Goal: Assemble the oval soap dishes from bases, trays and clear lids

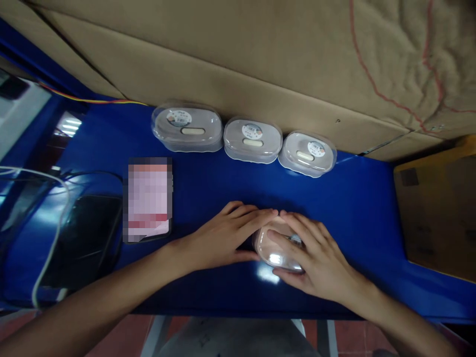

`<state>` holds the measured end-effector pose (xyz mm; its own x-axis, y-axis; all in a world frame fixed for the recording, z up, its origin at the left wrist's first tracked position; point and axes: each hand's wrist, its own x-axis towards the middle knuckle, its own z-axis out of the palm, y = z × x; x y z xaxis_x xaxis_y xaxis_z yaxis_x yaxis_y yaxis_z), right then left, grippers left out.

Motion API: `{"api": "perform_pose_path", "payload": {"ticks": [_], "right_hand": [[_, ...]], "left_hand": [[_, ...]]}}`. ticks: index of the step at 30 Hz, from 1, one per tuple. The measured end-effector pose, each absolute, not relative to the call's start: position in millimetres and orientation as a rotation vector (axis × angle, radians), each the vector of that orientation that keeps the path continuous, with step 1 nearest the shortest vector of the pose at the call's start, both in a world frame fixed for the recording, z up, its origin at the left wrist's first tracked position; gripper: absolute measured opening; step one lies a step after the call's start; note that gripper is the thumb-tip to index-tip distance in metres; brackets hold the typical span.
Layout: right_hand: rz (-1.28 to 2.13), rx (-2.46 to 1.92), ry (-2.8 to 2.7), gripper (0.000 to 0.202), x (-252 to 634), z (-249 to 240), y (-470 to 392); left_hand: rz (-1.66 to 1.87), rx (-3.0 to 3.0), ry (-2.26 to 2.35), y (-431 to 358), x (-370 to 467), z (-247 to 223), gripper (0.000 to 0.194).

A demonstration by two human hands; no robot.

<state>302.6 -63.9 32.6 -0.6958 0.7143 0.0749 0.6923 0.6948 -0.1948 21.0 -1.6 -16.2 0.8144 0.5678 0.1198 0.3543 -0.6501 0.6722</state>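
Note:
A clear-lidded oval container (pixel 277 248) sits on the blue table near its front edge, between my two hands. My left hand (pixel 223 238) holds its left end, with the fingertips at the far rim and the thumb at the near side. Over its right part lies my right hand (pixel 316 253), its fingers across the lid and its thumb at the near rim. Both hands hide much of the container. Behind them, three similar containers, the left (pixel 189 129), the middle (pixel 253 141) and the right (pixel 308 153), stand in a row, each with a round label on its lid.
On the left, a phone with a blurred screen (pixel 148 198) lies beside a black flat device (pixel 84 238) and a white cable (pixel 61 223). A cardboard box (pixel 439 213) stands at the right. Brown cardboard (pixel 223 49) lines the back of the blue table (pixel 208 183).

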Motion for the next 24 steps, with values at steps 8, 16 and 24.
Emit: {"api": "perform_pose_path", "payload": {"ticks": [8, 16, 24], "right_hand": [[0.422, -1.231, -2.699, 0.067, 306.8, 34.5, -59.1], [0.452, -1.220, -2.712, 0.070, 304.9, 35.0, -54.8], [0.704, -1.598, -2.518, 0.108, 398.6, 41.7, -26.0]], "left_hand": [[0.464, 2.333, 0.693, -0.8, 20.5, -15.2, 0.098], [0.460, 2.363, 0.668, 2.1, 20.1, -18.4, 0.095], [0.400, 2.513, 0.703, -2.3, 10.2, -15.9, 0.082]]}}
